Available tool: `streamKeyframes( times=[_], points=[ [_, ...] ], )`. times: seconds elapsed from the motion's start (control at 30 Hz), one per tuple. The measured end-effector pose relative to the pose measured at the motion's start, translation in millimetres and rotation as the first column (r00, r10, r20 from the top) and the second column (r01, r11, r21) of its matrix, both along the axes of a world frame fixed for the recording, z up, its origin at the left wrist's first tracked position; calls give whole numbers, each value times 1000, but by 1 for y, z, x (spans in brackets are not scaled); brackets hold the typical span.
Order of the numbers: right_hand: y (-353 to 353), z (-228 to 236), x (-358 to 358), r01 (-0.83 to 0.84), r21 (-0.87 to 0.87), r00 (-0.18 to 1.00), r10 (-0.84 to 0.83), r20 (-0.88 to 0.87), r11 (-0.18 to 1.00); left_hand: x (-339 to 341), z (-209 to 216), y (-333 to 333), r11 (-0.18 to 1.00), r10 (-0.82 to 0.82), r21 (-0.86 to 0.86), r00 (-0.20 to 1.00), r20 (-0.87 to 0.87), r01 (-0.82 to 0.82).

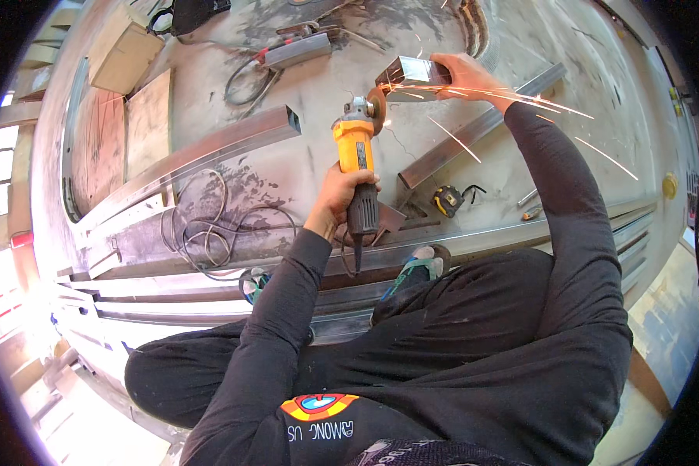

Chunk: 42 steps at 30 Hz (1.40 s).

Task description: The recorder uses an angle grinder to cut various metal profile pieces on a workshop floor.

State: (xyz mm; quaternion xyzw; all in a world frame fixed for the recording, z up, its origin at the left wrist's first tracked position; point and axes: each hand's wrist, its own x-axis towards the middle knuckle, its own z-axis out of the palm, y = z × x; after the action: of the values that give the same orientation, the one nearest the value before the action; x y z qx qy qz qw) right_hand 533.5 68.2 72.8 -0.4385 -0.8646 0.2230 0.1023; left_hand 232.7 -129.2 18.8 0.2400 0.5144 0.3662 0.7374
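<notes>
My left hand (339, 194) is wrapped round the body of a yellow and black angle grinder (355, 149), its cord trailing down toward my feet. The grinder's disc (377, 110) meets the near left end of a short square metal tube (413, 72). Sparks fly from that contact to the right, passing over my right wrist. My right hand (467, 78) grips the tube at its right end, the thumb side up. Part of the disc's contact with the tube is hidden by glare and sparks.
Long metal tubes (202, 159) lie on the concrete floor, another (481, 147) under my right arm. A tape measure (447, 200), a coiled cable (210, 233) and a clamp-like tool with a grey metal block (297, 50) lie around. Wooden boards (149, 116) stand left.
</notes>
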Motion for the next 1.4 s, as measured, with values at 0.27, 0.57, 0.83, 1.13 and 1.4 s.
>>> streamKeyframes(
  times=[0.27,0.57,0.83,1.13,1.4],
  points=[
    [-2,-4,-6,-20,25,999,21,-35,999,-1,-5,18,999,22,35,999,43,-24],
    [-1,-5,-4,-30,35,997,33,-70,999,-5,-8,-1,1000,-2,-16,1000,13,2],
    [-3,-2,-13,-24,-13,999,24,-40,1000,-3,-5,19,999,26,26,999,25,-26],
    [-3,-7,-8,-9,-24,999,8,-40,1000,-22,-18,-18,999,10,-34,999,34,-8],
    [-1,-8,-18,22,-53,999,-24,-30,998,-19,-5,-12,999,37,-16,998,53,-36]
  ],
)
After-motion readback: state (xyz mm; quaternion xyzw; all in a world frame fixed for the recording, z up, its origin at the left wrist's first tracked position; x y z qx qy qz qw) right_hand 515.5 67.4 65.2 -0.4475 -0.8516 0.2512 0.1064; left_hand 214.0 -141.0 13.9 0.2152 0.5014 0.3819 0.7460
